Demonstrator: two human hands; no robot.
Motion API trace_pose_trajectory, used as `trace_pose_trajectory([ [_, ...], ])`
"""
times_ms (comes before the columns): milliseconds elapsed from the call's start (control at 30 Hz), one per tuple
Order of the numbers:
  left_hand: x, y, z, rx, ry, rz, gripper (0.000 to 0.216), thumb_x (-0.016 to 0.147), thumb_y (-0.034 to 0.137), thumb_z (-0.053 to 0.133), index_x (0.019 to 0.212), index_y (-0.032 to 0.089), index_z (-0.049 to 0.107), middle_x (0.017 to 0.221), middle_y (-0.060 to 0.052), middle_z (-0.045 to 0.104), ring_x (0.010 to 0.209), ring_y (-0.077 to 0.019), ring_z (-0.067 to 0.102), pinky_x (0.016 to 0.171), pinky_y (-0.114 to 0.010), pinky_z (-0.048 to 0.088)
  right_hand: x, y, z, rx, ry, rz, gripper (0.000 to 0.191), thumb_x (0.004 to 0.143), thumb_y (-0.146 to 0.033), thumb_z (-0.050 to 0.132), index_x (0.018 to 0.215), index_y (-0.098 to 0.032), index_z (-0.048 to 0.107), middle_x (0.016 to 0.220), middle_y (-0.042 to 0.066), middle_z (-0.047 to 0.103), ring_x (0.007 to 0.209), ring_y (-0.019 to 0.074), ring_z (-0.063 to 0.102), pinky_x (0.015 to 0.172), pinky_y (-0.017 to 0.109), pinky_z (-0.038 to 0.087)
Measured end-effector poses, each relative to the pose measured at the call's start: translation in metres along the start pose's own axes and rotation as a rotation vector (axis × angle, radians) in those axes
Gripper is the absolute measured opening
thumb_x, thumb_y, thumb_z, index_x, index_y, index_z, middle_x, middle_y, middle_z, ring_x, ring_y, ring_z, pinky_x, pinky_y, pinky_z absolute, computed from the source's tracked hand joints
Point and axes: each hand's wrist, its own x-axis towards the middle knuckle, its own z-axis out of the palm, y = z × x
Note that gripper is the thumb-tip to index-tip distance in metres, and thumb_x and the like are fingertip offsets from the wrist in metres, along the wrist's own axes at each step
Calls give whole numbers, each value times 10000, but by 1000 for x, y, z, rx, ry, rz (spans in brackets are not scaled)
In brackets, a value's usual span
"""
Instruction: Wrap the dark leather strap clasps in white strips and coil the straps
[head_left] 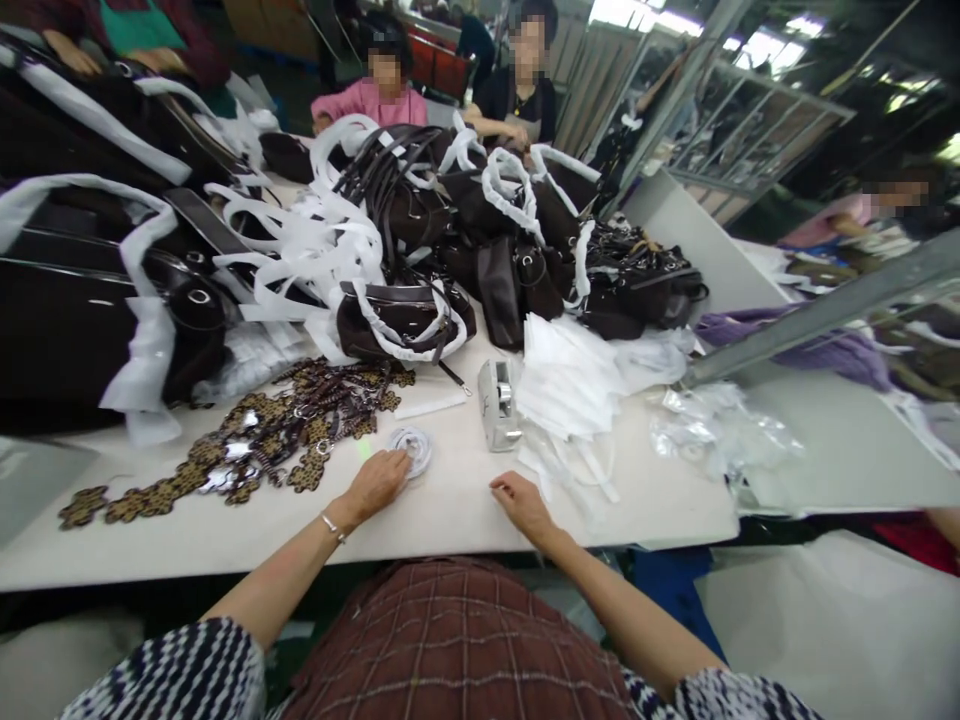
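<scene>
My left hand (pixel 379 482) is on the white table (pixel 450 520), its fingers curled against the edge of a small white coil (pixel 418 452) that looks like wound cord or tape. To the right, my right hand (pixel 521 508) is held near the table with fingers bent together, and nothing shows in them. A metal tape dispenser (pixel 501 405) stands just beyond it, beside a stack of white sheets (pixel 566 380). Left of my left hand lies a pile of patterned flower-shaped charms (pixel 262 435) with dark straps and metal rings.
Dark brown handbags (pixel 405 325) with white-wrapped handles are heaped across the back, and larger ones (pixel 67 310) stand at left. Clear plastic bags (pixel 720 430) lie at right near a slanting metal post (pixel 825 305). Several co-workers sit or stand beyond the table.
</scene>
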Motion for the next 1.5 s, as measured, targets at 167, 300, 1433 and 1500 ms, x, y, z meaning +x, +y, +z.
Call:
trace_pose_trajectory([
  [167, 8, 20, -9, -99, 94, -293, 125, 800, 223, 622, 917, 179, 626, 945, -97, 673, 818, -228, 637, 744, -307, 472, -24, 70, -64, -42, 157, 286, 253, 816, -312, 496, 884, -187, 705, 867, 78, 741, 814, 240, 679, 819, 402, 523],
  [300, 8, 42, -24, -202, 184, -549, 198, 833, 356, 606, 901, 175, 648, 835, -58, 681, 700, -196, 616, 640, -273, 440, -21, 85, -77, -28, 125, 306, 264, 819, -330, 502, 894, -193, 715, 907, 69, 747, 857, 229, 678, 856, 377, 508],
  [1433, -33, 112, -51, -1610, 815, -1070, 317, 567, 375, 858, 660, 156, 649, 570, 33, 603, 512, -95, 511, 483, -211, 368, 26, 66, -72, -103, -223, 417, 153, 622, -78, 588, 673, -203, 515, 603, -27, 558, 657, 175, 588, 618, 268, 401],
  [1500, -35, 109, -55, -1605, 807, -1017, 314, 600, 395, 840, 662, 158, 644, 574, 24, 614, 509, -98, 528, 487, -214, 394, 17, 53, -75, 30, -314, 394, 123, 621, -137, 598, 603, -203, 495, 569, -28, 565, 615, 167, 593, 583, 263, 426],
])
